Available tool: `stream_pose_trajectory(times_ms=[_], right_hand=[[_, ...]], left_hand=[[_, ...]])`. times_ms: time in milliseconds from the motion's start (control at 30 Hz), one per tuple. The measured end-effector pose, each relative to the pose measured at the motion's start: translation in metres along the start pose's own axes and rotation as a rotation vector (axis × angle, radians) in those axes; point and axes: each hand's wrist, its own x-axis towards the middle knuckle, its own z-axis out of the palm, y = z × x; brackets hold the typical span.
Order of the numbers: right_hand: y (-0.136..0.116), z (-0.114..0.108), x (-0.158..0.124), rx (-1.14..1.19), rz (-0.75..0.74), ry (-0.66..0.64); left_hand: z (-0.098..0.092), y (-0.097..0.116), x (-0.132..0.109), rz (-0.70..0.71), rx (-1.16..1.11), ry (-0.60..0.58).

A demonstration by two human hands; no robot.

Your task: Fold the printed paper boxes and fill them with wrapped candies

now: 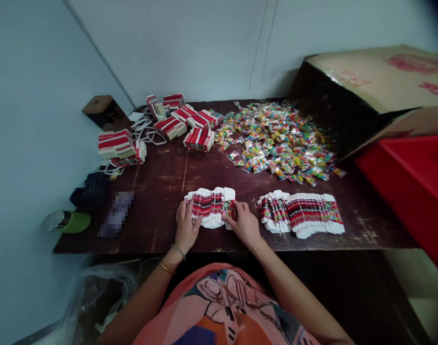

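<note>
A fanned row of red and white printed cards [207, 207] lies on the dark table in front of me. My left hand [186, 225] holds its left end, fingers over the edge and thumb at the front. At the right end, my right hand [245, 224] grips the row, with thumb and fingers on the last card. Further right lie two more fanned groups, a smaller one [275, 211] and a longer one [314, 214], untouched by either hand.
Wrapped colourful sweets [276, 139] are heaped at the back. Bundled red and white stacks [199, 139] stand back left near white bands [143, 127]. A cardboard box [380, 81] and red bin [402, 182] flank the right; a green cup [77, 222] is left.
</note>
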Motion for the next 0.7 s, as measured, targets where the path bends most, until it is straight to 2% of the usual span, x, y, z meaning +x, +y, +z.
stream_pose_trajectory(times_ms=[233, 333, 400, 467, 533, 567, 633, 667, 700], right_hand=[[0.018, 0.010, -0.016, 0.038, -0.300, -0.001], [0.028, 0.008, -0.017, 0.125, -0.353, 0.037], [0.032, 0.000, -0.015, 0.218, -0.347, 0.137], [0.031, -0.011, -0.016, 0.286, -0.314, 0.293], [0.024, -0.022, -0.022, 0.308, -0.336, 0.402], [0.019, -0.026, -0.027, 0.300, -0.401, 0.408], [0.008, -0.031, -0.039, 0.261, -0.618, 0.323], [0.004, -0.032, -0.045, 0.246, -0.725, 0.248], [0.001, -0.033, -0.049, 0.243, -0.797, 0.185]], left_hand=[[0.005, 0.008, 0.003, 0.029, 0.024, -0.015], [0.001, 0.024, 0.009, 0.015, -0.011, 0.028], [-0.008, 0.042, 0.011, -0.002, -0.174, 0.015], [-0.019, 0.062, 0.014, -0.095, -0.507, -0.113], [-0.026, 0.080, 0.018, -0.309, -0.948, -0.378], [-0.028, 0.086, 0.020, -0.427, -1.145, -0.529], [-0.028, 0.093, 0.026, -0.607, -1.394, -0.754], [-0.026, 0.095, 0.028, -0.659, -1.432, -0.795], [-0.023, 0.095, 0.029, -0.689, -1.422, -0.787]])
